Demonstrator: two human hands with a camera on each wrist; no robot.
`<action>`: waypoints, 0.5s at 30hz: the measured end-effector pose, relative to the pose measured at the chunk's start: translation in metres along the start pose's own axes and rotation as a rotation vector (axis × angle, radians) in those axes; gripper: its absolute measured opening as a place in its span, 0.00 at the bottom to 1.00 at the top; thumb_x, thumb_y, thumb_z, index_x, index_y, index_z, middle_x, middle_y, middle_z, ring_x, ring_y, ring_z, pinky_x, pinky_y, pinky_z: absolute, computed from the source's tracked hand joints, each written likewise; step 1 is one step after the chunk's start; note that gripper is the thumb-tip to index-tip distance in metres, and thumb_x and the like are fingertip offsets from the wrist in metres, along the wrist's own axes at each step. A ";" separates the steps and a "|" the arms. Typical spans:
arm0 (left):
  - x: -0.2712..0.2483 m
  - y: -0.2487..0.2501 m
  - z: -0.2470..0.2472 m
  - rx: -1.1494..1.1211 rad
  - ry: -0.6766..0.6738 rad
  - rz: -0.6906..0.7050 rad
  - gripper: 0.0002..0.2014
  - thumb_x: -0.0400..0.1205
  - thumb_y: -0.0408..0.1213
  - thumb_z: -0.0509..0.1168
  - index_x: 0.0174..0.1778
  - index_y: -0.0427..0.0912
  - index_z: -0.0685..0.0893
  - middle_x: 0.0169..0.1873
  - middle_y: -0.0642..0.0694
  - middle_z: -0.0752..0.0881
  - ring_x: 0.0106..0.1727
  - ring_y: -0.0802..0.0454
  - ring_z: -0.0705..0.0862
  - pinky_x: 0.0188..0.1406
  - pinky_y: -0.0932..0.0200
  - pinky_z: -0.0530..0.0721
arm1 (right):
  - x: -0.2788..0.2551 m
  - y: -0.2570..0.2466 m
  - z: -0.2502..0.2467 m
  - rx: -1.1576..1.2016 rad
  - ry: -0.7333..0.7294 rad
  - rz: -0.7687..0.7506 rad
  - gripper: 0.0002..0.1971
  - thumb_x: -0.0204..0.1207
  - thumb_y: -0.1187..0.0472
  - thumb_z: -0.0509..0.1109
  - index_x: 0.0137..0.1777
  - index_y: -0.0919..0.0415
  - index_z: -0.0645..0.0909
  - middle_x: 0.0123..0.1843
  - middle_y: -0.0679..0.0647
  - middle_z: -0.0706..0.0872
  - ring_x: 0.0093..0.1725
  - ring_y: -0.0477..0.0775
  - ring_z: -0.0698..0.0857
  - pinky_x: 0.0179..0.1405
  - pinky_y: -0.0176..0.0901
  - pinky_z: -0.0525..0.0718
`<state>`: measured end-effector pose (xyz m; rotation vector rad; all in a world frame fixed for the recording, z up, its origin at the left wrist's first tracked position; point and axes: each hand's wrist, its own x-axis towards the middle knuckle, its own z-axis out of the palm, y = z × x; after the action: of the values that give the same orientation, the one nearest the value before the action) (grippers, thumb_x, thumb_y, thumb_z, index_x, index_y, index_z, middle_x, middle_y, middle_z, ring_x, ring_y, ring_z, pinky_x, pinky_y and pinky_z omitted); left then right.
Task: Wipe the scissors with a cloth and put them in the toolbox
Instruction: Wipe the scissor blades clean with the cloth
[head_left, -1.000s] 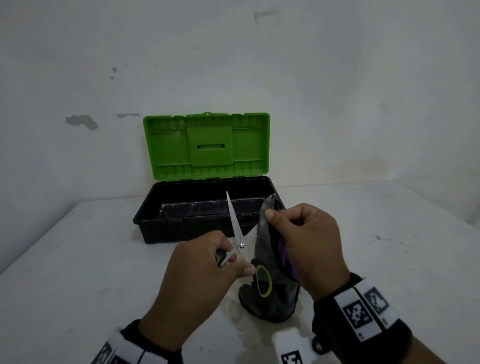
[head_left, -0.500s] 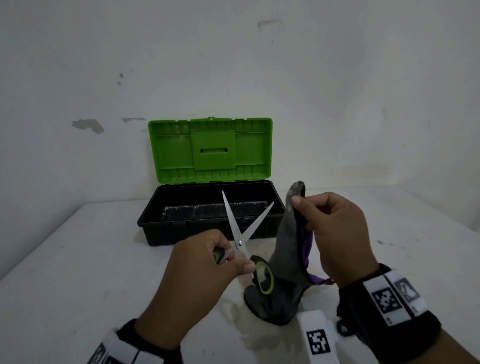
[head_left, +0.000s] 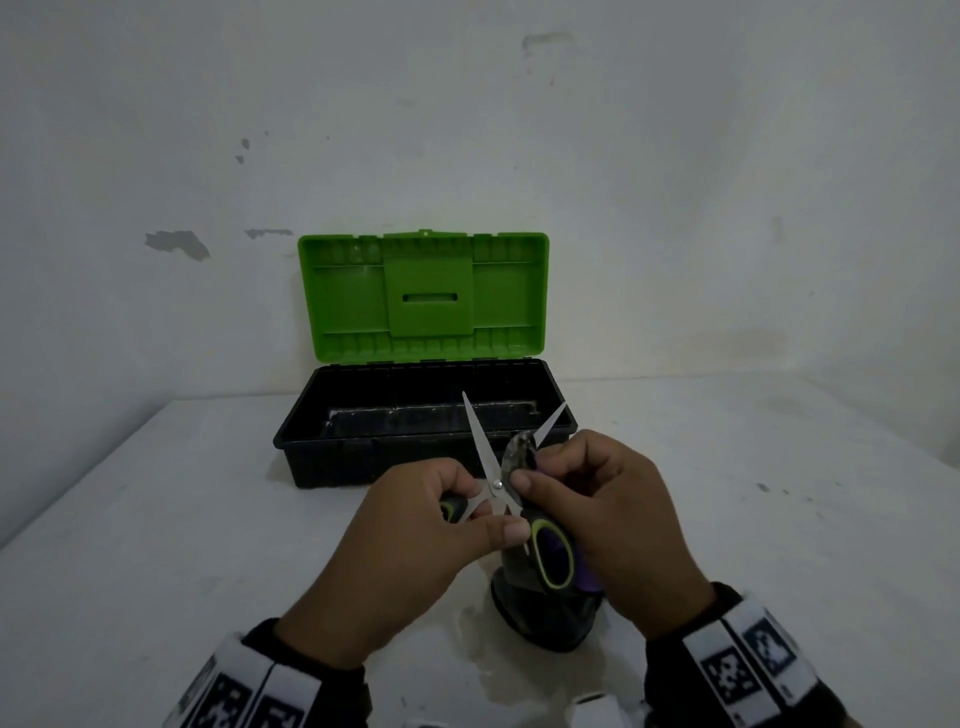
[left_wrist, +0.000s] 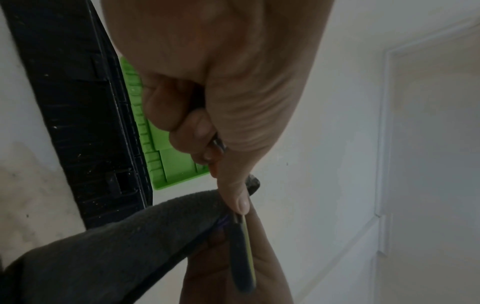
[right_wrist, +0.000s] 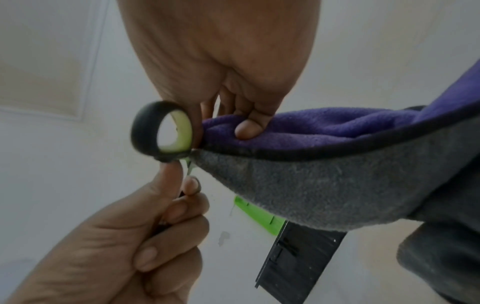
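My left hand (head_left: 480, 519) grips one black handle of the scissors (head_left: 497, 484), whose blades stand open in a V, tips up, in front of the toolbox. The other handle, a black ring lined in yellow-green (head_left: 553, 556), hangs free. My right hand (head_left: 535, 470) pinches a grey and purple cloth (head_left: 545, 618) round the right blade close to the pivot; the cloth's lower end rests on the table. In the right wrist view the thumb presses the purple side of the cloth (right_wrist: 324, 185) beside the handle ring (right_wrist: 145, 131). The toolbox (head_left: 291, 441) is black, with its green lid (head_left: 423, 296) raised.
The toolbox stands against a white wall on a white table (head_left: 182, 519), just behind the blade tips. Its black tray shows nothing inside that I can make out. A damp patch marks the table near the cloth.
My right hand has brought the cloth down and to the left from beside the scissors onto the right blade near the pivot. The left hand keeps its hold on the scissors.
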<state>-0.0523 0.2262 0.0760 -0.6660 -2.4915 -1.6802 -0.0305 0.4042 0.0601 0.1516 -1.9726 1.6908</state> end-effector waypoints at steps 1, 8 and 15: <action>0.000 -0.001 -0.001 0.009 -0.005 0.011 0.16 0.64 0.48 0.82 0.33 0.46 0.83 0.20 0.58 0.79 0.23 0.66 0.75 0.23 0.73 0.72 | 0.000 0.001 0.000 0.004 -0.005 0.007 0.09 0.66 0.65 0.84 0.35 0.62 0.85 0.35 0.60 0.89 0.36 0.66 0.88 0.38 0.57 0.88; 0.001 -0.004 -0.003 -0.009 -0.023 0.058 0.19 0.62 0.54 0.81 0.31 0.43 0.84 0.22 0.53 0.76 0.25 0.61 0.72 0.25 0.67 0.74 | 0.005 -0.002 0.000 0.104 0.080 0.068 0.09 0.69 0.64 0.83 0.35 0.62 0.84 0.36 0.63 0.90 0.37 0.66 0.89 0.40 0.55 0.89; 0.000 -0.002 -0.004 -0.049 -0.067 0.041 0.11 0.65 0.49 0.81 0.28 0.54 0.84 0.20 0.56 0.77 0.22 0.64 0.71 0.24 0.70 0.72 | 0.002 -0.005 0.002 0.150 -0.020 0.122 0.10 0.69 0.68 0.81 0.33 0.60 0.83 0.37 0.67 0.90 0.36 0.65 0.89 0.41 0.58 0.88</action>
<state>-0.0538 0.2218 0.0754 -0.7846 -2.4698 -1.7378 -0.0310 0.4022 0.0655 0.1044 -1.9034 1.9226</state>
